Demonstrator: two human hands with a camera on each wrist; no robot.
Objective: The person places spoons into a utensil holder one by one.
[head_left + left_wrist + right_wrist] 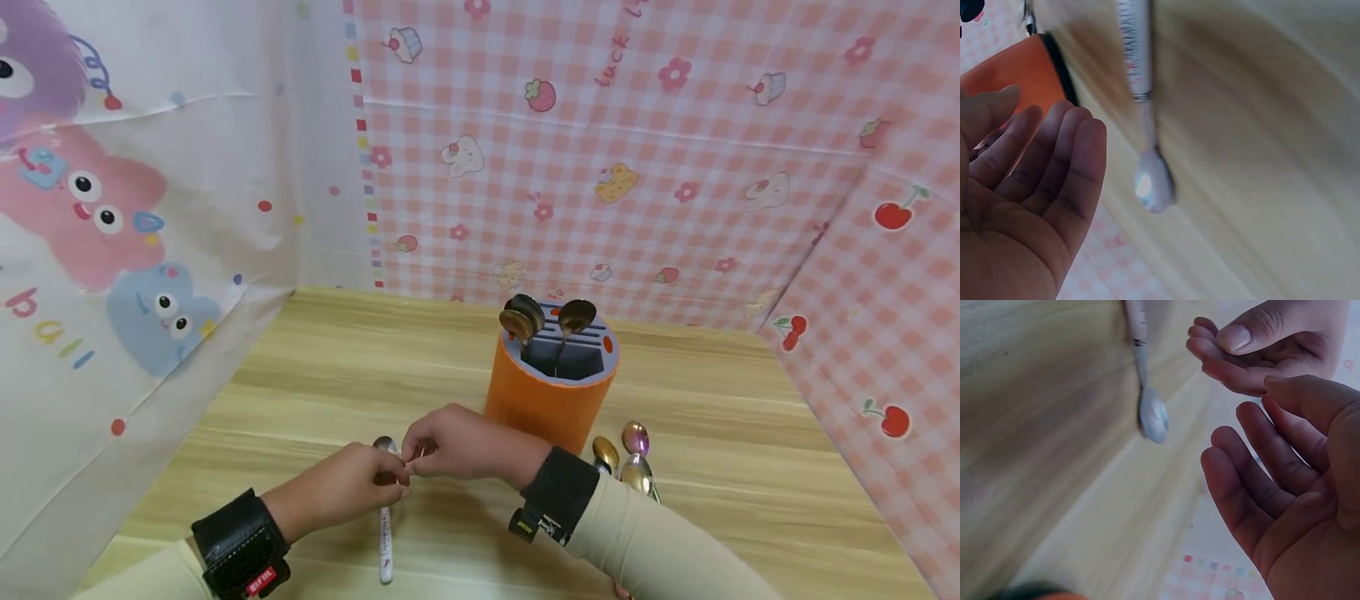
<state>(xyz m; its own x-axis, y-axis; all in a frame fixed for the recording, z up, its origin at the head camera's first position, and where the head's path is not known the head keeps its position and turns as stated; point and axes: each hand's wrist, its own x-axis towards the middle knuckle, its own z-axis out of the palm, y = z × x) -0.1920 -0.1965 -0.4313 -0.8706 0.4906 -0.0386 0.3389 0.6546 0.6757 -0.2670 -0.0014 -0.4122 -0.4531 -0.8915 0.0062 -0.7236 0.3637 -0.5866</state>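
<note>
backdrop: pink checked cloth (570,208) with fruit and cupcake prints stood behind and on the right, and a white cartoon-printed cloth (262,150) hung on the left.
tabletop (300,392): pale wood-grain, running back to the foot of the cloths.
white-handled spoon (386,546): it lay on the wood toward the front, metal bowl pointing to the back, printed lettering along the handle. from the head its middle was hidden by the left hand (348,483) — both wrist views showed it apart from the fingers.
left hand: loosely bent, palm partly cupped, thumb apart from most of the fingers; nothing could be seen in its hold.
right hand (461,442): likewise relaxed and slightly curved, holding nothing visible, its fingertips close to those of the left; whether they touched could not be told.
wrists: a black band (240,542) on the left, another black band (562,492) on the right, with cream sleeves (660,533) below.
orange holder (536,400): upright behind the right hand, slotted greyish top, with bronze and dark spoons (576,317) standing in it, bowls up.
loose spoons (636,475): a small group right of the holder, gold and purple-pink bowls among them — partly covered by the right arm.
</note>
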